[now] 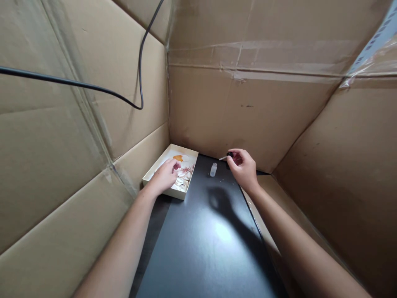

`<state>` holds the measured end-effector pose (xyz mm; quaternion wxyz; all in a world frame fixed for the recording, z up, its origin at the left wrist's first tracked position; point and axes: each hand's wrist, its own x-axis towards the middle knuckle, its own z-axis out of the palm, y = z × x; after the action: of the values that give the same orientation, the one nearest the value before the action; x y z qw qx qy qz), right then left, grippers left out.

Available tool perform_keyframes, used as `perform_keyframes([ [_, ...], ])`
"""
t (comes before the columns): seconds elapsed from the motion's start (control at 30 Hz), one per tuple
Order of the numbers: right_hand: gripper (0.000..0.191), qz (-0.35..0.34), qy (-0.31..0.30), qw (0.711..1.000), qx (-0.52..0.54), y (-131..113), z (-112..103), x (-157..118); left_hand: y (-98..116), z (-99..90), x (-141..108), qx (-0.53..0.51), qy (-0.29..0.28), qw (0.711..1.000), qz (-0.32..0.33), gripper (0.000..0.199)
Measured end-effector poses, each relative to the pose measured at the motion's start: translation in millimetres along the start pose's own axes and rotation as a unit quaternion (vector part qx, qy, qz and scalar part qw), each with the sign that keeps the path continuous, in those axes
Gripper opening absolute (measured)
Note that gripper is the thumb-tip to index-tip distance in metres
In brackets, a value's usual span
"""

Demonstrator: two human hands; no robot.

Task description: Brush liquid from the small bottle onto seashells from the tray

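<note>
My right hand (244, 166) pinches a black cap (230, 154) with a thin pale stick pointing left from it. Just left of that hand, a small translucent bottle (213, 169) stands without a cap on the dark table. My left hand (167, 174) is over a shallow cream box (178, 194), its fingers curled; whatever they hold, if anything, is hidden. Inside the box lie several pale shells (182, 182), reddish branching pieces (187, 170) and an orange piece (178, 157).
Cardboard walls (242, 107) enclose the dark table (192, 248) at the back and sides. A black cable (105, 89) hangs at the upper left. Tiny droplets or specks (223, 180) lie right of the bottle.
</note>
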<state>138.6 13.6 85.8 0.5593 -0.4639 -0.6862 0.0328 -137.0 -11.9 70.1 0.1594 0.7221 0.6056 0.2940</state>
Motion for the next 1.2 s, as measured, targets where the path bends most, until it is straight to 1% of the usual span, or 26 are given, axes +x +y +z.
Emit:
perform_keyframes([
  [0.07,0.019,0.01,-0.009,1.0,0.007,0,-3,-9,0,-1.0,-1,0.056,-0.022,0.998,0.0,0.023],
  [0.13,0.02,0.025,-0.025,0.999,0.021,0,-4,-20,-1,-1.4,-2,0.108,-0.058,0.992,-0.007,0.023],
  [0.2,0.019,0.045,-0.039,0.997,0.039,1,-3,-32,-4,-0.6,-2,0.137,-0.096,0.986,-0.022,0.023],
  [0.27,0.02,0.066,-0.042,0.995,0.066,1,-1,-44,-7,1.2,-3,0.144,-0.124,0.981,-0.036,0.025],
  [0.4,0.025,0.141,-0.037,0.98,0.134,2,1,-62,-10,4.5,-2,0.157,-0.145,0.976,-0.049,0.031],
  [0.47,0.027,0.169,-0.03,0.974,0.148,3,-1,-69,-8,5.0,-1,0.166,-0.15,0.973,-0.062,0.03],
  [0.6,0.032,0.21,-0.012,0.967,0.146,7,-8,-79,-2,5.4,1,0.171,-0.15,0.969,-0.098,0.018],
  [0.7,0.034,0.224,-0.003,0.965,0.136,8,-12,-84,1,7.3,4,0.181,-0.139,0.967,-0.114,0.01],
  [0.93,0.035,0.243,0.004,0.958,0.155,4,-18,-89,5,14.9,13,0.196,-0.122,0.965,-0.127,0.011],
  [1.03,0.033,0.233,-0.001,0.961,0.15,4,-19,-90,6,12.7,14,0.203,-0.123,0.964,-0.123,0.01],
  [1.1,0.032,0.227,-0.004,0.962,0.148,3,-20,-91,6,8.9,12,0.197,-0.116,0.968,-0.107,0.011],
  [1.17,0.032,0.222,-0.005,0.964,0.147,2,-20,-91,10,5.9,9,0.159,-0.088,0.98,-0.08,0.013],
  [1.2,0.031,0.22,-0.006,0.964,0.147,1,-20,-91,13,5.7,7,0.121,-0.069,0.988,-0.065,0.013],
])
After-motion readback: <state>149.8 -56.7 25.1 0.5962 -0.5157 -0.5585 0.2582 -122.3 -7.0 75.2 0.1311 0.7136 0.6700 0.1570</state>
